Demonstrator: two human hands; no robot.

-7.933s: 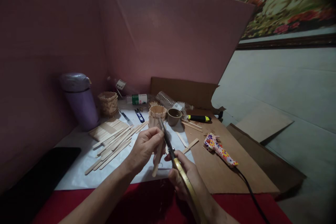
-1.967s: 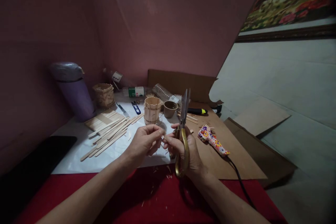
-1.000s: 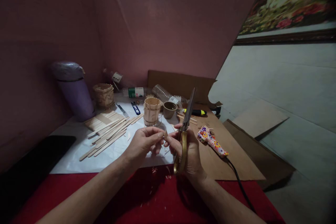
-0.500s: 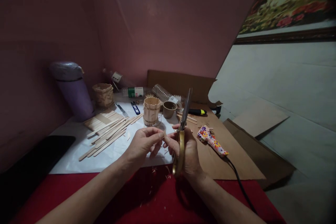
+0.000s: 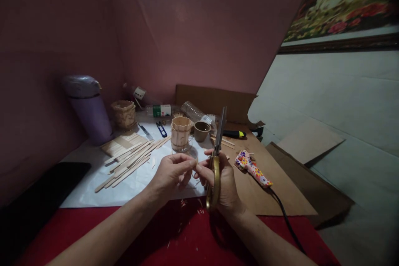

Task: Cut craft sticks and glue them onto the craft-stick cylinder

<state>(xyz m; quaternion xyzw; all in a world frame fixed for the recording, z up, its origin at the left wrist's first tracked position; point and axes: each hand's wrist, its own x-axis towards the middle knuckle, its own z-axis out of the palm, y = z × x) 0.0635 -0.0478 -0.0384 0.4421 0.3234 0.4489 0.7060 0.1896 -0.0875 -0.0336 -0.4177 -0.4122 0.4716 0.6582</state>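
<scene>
Gold-handled scissors rest in my right hand, blades pointing up and away from me. The thumb and fingertips of that hand meet those of my left hand at a small pale piece, probably wood, pinched between them and mostly hidden. My left hand is closed in a pinch. Just beyond stands a small cup-shaped holder made of wooden sticks, upright on white paper. Loose wooden craft sticks lie fanned out to the left of my hands.
A flower-patterned glue gun with a black cord lies on cardboard at right. Behind are a brown cup, plastic bottles, a second stick holder, a craft knife, blue snips and a purple tumbler.
The view has shifted slightly. Both hands stay together at the small piece, with only a slight change in the fingers; the scissors remain in the right hand.
</scene>
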